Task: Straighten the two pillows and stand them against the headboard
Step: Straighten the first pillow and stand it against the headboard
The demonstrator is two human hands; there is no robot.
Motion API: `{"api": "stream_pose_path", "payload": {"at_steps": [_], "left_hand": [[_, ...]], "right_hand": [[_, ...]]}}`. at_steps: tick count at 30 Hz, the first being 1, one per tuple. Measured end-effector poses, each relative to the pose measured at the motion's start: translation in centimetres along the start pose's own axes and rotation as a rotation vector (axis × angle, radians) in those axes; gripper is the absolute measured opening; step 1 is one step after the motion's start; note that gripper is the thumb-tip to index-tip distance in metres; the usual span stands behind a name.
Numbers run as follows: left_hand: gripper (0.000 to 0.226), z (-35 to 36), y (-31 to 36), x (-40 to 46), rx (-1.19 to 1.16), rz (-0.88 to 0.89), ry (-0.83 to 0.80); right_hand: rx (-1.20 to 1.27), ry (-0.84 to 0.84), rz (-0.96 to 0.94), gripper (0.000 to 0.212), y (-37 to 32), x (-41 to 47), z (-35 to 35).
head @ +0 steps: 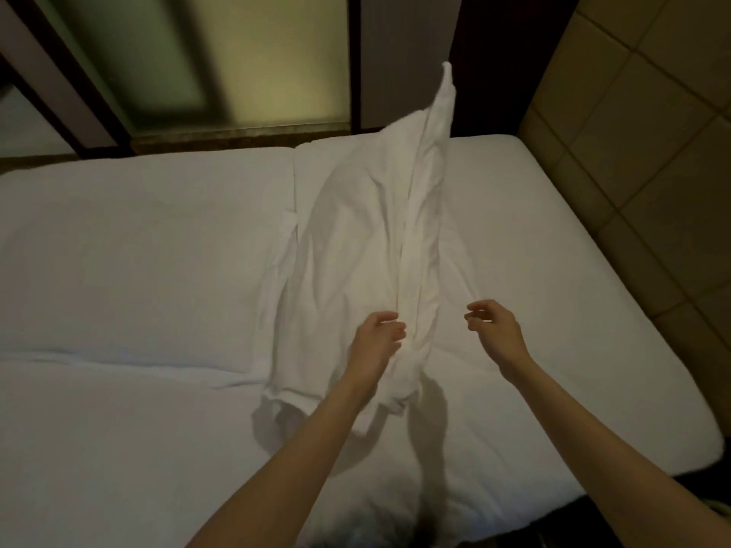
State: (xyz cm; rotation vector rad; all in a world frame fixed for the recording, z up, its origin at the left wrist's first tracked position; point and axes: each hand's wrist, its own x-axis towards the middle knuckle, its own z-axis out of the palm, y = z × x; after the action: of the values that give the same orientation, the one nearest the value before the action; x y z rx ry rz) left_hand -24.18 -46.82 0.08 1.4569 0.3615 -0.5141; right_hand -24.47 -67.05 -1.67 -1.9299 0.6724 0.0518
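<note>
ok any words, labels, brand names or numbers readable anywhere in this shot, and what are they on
None: no readable text shows in this view.
The white pillow in front of the left hand and right hand shows no tag or print.
The bed sheet, the frosted glass panel and the tiled wall are plain too.

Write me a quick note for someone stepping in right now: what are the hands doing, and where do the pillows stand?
Left hand: gripping the near end of a limp, crumpled white pillow, which lies lengthwise across the bed, far corner flicked up.
Right hand: open, beside the pillow, holding nothing.
Done: nothing stands against the padded headboard yet.
Left: straighten and stand this pillow. A flat white shape under it may be the second; I cannot tell.
</note>
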Motion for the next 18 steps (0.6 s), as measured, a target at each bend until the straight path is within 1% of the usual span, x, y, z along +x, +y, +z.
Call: {"api": "stream_pose_path", "payload": {"at_steps": [2,5,12,15,18], "left_hand": [[0.023,2.0,0.4,-0.2,-0.004,0.071,0.091],[0.023,3.1,1.0,0.3,0.073,0.148,0.187],[0.02,2.8,1.1,3.3,0.269,0.171,0.29],[0.025,1.9,1.2,5.1,0.379,0.167,0.331],[0.03,0.5,1.5,6.9,0.475,0.168,0.385]], "right_hand": [[0.014,-0.023,0.014,0.02,0.9,0.7,-2.2],[0.034,-0.056,0.034,0.018,1.7,1.4,-4.5],[0.042,-0.146,0.019,0.022,2.5,2.8,-6.2],[0.016,-0.213,0.026,0.033,2.3,3.7,-5.8],[0.001,-0.242,0.047,0.053,1.5,4.9,-4.8]]}}
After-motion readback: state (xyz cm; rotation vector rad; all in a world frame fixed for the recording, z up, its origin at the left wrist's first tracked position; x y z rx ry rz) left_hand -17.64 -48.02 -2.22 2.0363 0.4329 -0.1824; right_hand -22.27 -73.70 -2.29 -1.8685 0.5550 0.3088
